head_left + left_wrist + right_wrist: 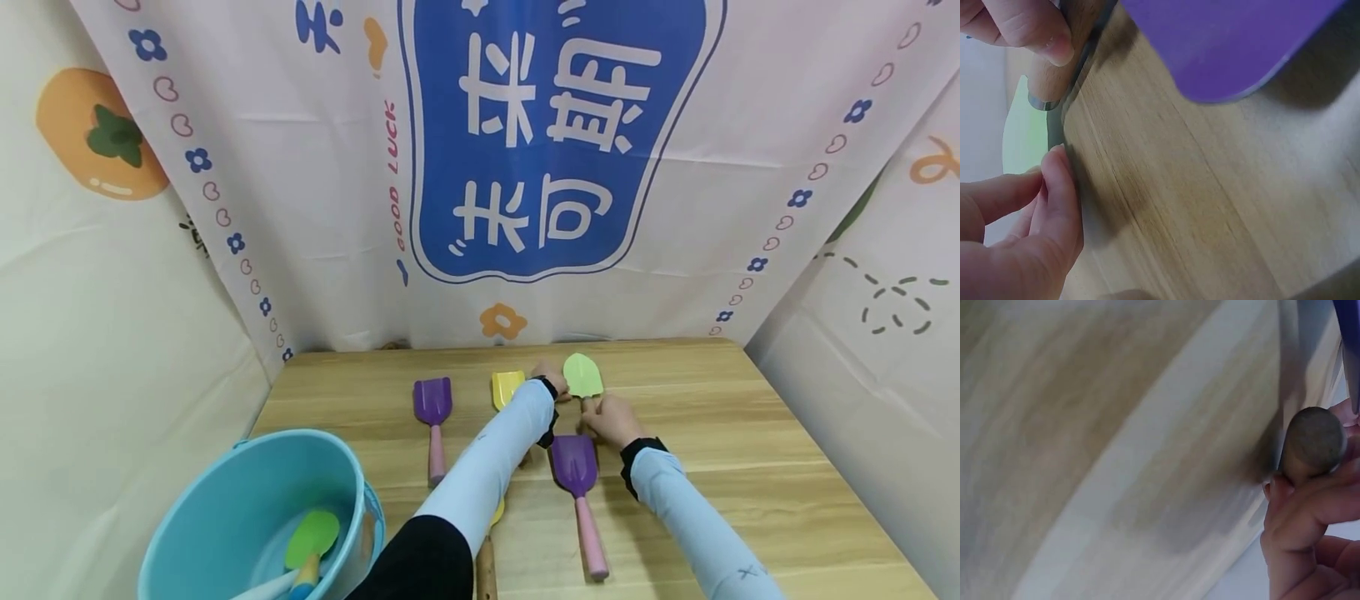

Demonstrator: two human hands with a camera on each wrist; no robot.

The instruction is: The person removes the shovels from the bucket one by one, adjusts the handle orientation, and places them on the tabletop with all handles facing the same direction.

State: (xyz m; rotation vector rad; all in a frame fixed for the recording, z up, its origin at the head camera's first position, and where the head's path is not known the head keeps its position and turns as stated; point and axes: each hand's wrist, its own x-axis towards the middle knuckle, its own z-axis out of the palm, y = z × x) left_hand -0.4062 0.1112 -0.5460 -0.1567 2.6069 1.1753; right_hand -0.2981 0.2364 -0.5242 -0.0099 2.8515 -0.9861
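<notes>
Printed cloth (330,208) hangs beyond the near purple shovel (574,465); counter (697,400) is under that shovel. Blue bucket (225,508) is left of it and nearer the person, with a lime tool (312,535) and a pale handle (266,587) inside. Second purple shovel (432,402) lies left of it, a bit farther out. Left sleeve (491,454) crosses left of it and partly covers a yellow shovel (507,389), left and beyond. Wooden handle (486,571) also left of it, nearer; likely a separate tool, but the sleeve hides the join, can't be sure.

Green shovel (582,375): just beyond the near purple shovel's blade, in both hands. Left hand (553,380): thumb and finger nearly meeting, pinching the blade's edge. Right hand (613,419): fingers curled round its wooden grip. Can't tell how firm.

Risks, my read: edge pinch is thin, so blade could twist or slip under an uneven pull. Left sleeve is low over the yellow shovel; a fast withdrawal could drag it. A dropped grip could knock the near purple shovel.

Writing: "未来可期", white on the cloth's blue panel (517,263), turned sideways; red "GOOD LUCK" too. No brand readable on the tools.
</notes>
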